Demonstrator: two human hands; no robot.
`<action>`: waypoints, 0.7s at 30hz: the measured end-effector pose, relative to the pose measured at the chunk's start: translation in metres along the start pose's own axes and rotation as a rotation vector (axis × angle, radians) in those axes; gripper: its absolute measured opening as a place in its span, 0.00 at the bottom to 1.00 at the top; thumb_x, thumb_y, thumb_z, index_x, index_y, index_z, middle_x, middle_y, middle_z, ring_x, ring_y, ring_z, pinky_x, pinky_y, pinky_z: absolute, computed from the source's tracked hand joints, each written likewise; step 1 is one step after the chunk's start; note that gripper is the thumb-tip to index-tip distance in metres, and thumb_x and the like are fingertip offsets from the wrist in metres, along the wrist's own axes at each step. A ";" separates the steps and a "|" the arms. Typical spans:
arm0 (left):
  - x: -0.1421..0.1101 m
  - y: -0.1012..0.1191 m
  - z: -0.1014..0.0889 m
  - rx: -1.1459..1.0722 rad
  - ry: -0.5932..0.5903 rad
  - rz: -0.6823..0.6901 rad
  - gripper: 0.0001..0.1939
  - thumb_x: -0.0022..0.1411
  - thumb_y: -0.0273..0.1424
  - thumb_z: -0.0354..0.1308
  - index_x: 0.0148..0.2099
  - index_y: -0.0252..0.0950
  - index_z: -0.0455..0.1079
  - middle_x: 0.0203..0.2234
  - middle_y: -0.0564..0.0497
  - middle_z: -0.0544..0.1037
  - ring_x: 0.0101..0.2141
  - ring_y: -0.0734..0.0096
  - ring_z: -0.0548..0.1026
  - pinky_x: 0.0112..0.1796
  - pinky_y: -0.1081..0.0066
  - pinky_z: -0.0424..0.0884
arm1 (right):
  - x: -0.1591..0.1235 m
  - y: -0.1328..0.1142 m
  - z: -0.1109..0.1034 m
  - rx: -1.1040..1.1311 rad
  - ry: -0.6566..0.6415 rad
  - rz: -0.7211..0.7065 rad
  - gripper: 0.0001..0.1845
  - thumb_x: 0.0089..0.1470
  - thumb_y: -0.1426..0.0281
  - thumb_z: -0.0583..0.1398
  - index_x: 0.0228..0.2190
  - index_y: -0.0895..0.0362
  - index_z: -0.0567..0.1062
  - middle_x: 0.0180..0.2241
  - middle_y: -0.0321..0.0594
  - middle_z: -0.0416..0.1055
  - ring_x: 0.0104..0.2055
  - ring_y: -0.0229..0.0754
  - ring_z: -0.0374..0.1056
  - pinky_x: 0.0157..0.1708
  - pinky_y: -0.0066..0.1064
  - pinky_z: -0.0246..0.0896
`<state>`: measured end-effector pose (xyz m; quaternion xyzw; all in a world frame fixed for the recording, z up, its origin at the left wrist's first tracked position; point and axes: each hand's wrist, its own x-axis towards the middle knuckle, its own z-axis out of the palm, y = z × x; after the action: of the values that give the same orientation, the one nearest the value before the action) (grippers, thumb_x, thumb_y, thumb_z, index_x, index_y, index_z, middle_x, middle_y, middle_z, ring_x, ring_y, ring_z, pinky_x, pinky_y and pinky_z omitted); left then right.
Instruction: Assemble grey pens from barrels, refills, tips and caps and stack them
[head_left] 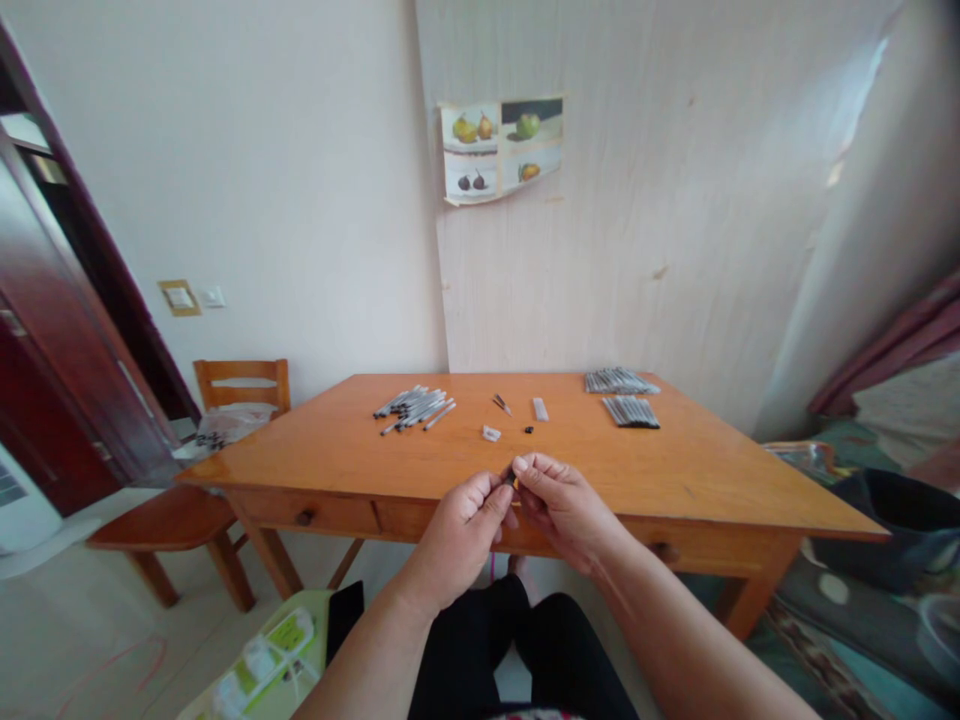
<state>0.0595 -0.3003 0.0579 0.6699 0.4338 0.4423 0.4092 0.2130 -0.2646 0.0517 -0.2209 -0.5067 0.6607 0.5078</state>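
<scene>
My left hand (465, 525) and my right hand (559, 500) meet above the table's front edge. Between their fingertips is a small dark piece (511, 477), mostly covered, so its kind does not show. Both hands are closed in a pinch on it. Beyond them on the table lie a small crumpled-looking whitish item (491, 433) and a few tiny black parts (529, 430). Farther back are a thin dark pointed tool (502, 404) and a whitish translucent strip (540, 408). A loose pile of pens with dark ends (412, 408) lies to the left.
On the right of the wooden table (300, 450) are two rows of pens, a back one (621, 381) and a front one (637, 412). A wooden chair (165, 515) holding a plastic bag stands left. A green tray (307, 610) is at lower left, a dark bin (874, 515) at right.
</scene>
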 end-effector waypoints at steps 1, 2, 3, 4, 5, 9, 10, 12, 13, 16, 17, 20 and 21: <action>0.000 0.000 -0.001 -0.007 -0.005 -0.008 0.18 0.67 0.45 0.48 0.39 0.35 0.67 0.28 0.52 0.71 0.27 0.76 0.65 0.31 0.74 0.61 | 0.000 0.000 -0.001 -0.012 0.012 0.007 0.18 0.56 0.56 0.62 0.26 0.58 0.69 0.17 0.28 0.56 0.17 0.29 0.44 0.19 0.27 0.33; 0.000 0.001 -0.001 -0.014 -0.010 -0.015 0.18 0.67 0.45 0.48 0.39 0.35 0.67 0.28 0.52 0.71 0.28 0.76 0.65 0.31 0.74 0.61 | -0.001 -0.001 -0.001 -0.029 0.022 0.005 0.17 0.56 0.56 0.61 0.29 0.58 0.71 0.18 0.29 0.58 0.17 0.29 0.45 0.19 0.27 0.33; -0.001 0.001 -0.002 -0.021 -0.016 -0.021 0.18 0.67 0.45 0.48 0.39 0.35 0.67 0.29 0.52 0.71 0.28 0.76 0.65 0.32 0.74 0.61 | -0.001 -0.001 -0.002 -0.053 0.028 -0.009 0.16 0.57 0.56 0.61 0.31 0.58 0.73 0.19 0.29 0.59 0.18 0.29 0.46 0.19 0.27 0.34; -0.001 0.002 -0.002 -0.028 -0.022 -0.026 0.18 0.67 0.45 0.48 0.39 0.35 0.67 0.29 0.51 0.71 0.28 0.75 0.65 0.32 0.73 0.61 | -0.001 -0.002 -0.003 -0.084 0.030 -0.035 0.16 0.57 0.56 0.61 0.34 0.58 0.74 0.21 0.30 0.61 0.19 0.29 0.47 0.19 0.26 0.36; -0.001 0.002 -0.002 -0.033 -0.029 -0.030 0.18 0.67 0.46 0.48 0.40 0.35 0.68 0.29 0.51 0.71 0.28 0.75 0.66 0.32 0.73 0.61 | -0.002 -0.004 -0.004 -0.123 0.028 -0.067 0.16 0.57 0.57 0.61 0.36 0.58 0.75 0.22 0.31 0.61 0.20 0.30 0.49 0.20 0.26 0.38; -0.002 0.002 -0.004 -0.034 -0.043 -0.035 0.19 0.67 0.46 0.48 0.40 0.34 0.68 0.29 0.51 0.71 0.29 0.74 0.66 0.32 0.73 0.61 | -0.002 -0.008 -0.008 -0.303 -0.011 -0.149 0.14 0.57 0.59 0.61 0.35 0.58 0.76 0.23 0.32 0.63 0.22 0.31 0.51 0.23 0.26 0.45; -0.002 0.002 -0.004 -0.028 -0.043 -0.034 0.19 0.67 0.46 0.48 0.40 0.34 0.68 0.29 0.51 0.71 0.28 0.74 0.65 0.32 0.73 0.61 | -0.002 -0.008 -0.010 -0.331 -0.023 -0.150 0.15 0.57 0.59 0.61 0.34 0.58 0.76 0.23 0.32 0.64 0.23 0.31 0.52 0.24 0.26 0.47; -0.002 0.001 -0.005 -0.004 -0.044 -0.028 0.19 0.67 0.45 0.48 0.39 0.35 0.68 0.28 0.51 0.71 0.28 0.74 0.65 0.32 0.73 0.60 | -0.002 -0.009 -0.012 -0.353 -0.044 -0.142 0.15 0.57 0.58 0.61 0.34 0.58 0.76 0.25 0.34 0.66 0.25 0.32 0.55 0.26 0.27 0.49; -0.002 0.001 -0.005 0.009 -0.046 -0.024 0.19 0.67 0.45 0.48 0.38 0.35 0.68 0.28 0.51 0.71 0.28 0.74 0.65 0.32 0.72 0.60 | -0.002 -0.008 -0.014 -0.358 -0.052 -0.135 0.15 0.56 0.58 0.62 0.34 0.58 0.77 0.25 0.34 0.67 0.26 0.33 0.56 0.27 0.27 0.50; -0.002 -0.001 -0.005 0.029 -0.045 -0.018 0.19 0.67 0.45 0.48 0.36 0.34 0.68 0.26 0.52 0.71 0.28 0.74 0.65 0.32 0.72 0.60 | -0.001 -0.006 -0.018 -0.377 -0.068 -0.124 0.14 0.55 0.58 0.63 0.35 0.57 0.77 0.26 0.34 0.68 0.27 0.34 0.58 0.29 0.28 0.52; -0.002 -0.002 -0.005 0.028 -0.044 -0.017 0.19 0.67 0.45 0.48 0.36 0.34 0.67 0.26 0.52 0.70 0.27 0.74 0.65 0.32 0.72 0.60 | -0.001 -0.005 -0.019 -0.389 -0.074 -0.130 0.14 0.55 0.58 0.63 0.35 0.57 0.77 0.26 0.34 0.68 0.27 0.35 0.58 0.29 0.28 0.52; -0.002 -0.005 -0.003 0.032 -0.037 -0.024 0.20 0.67 0.46 0.48 0.35 0.34 0.67 0.25 0.52 0.69 0.27 0.75 0.64 0.31 0.73 0.59 | -0.001 -0.005 -0.020 -0.435 -0.087 -0.160 0.13 0.56 0.59 0.62 0.33 0.57 0.76 0.26 0.34 0.68 0.28 0.35 0.59 0.31 0.29 0.53; -0.002 -0.006 -0.002 0.034 -0.032 -0.027 0.20 0.67 0.46 0.47 0.35 0.34 0.67 0.25 0.53 0.69 0.27 0.75 0.64 0.31 0.73 0.59 | -0.001 -0.005 -0.020 -0.455 -0.087 -0.169 0.13 0.57 0.59 0.62 0.32 0.57 0.76 0.26 0.34 0.68 0.28 0.35 0.59 0.31 0.29 0.53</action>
<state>0.0555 -0.3003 0.0526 0.6778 0.4436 0.4184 0.4108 0.2321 -0.2565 0.0484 -0.2579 -0.6805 0.4935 0.4763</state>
